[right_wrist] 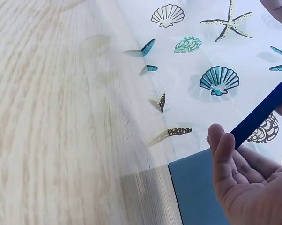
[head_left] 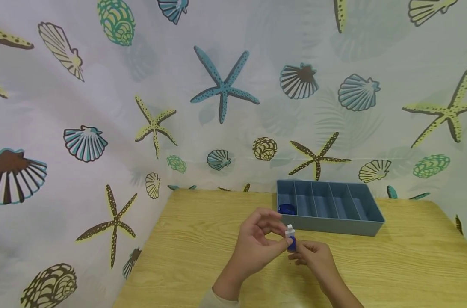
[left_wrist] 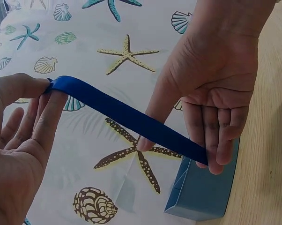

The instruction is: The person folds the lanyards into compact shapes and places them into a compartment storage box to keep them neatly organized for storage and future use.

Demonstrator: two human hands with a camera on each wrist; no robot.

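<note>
Between the two hands stretches a flat, smooth blue strap (left_wrist: 131,119), bent over at its upper end. My left hand (head_left: 256,246) pinches that upper end between thumb and index finger, the other fingers loosely curved. Lower down, my right hand (head_left: 316,256) grips the strap near its other end with thumb and fingertips. From the head view the strap (head_left: 292,244) appears short, blue below with a pale upper part. In the right wrist view the right hand (right_wrist: 253,183) has its fingertips around the blue strap (right_wrist: 263,112). Both hands are above the wooden table.
Behind the hands, a grey-blue tray (head_left: 326,223) with several compartments stands against the back curtain. A dark blue object (head_left: 286,209) lies in its leftmost compartment. The table (head_left: 202,231) has a wood-grain top. A curtain (head_left: 233,141) printed with shells and starfish closes off the back and sides.
</note>
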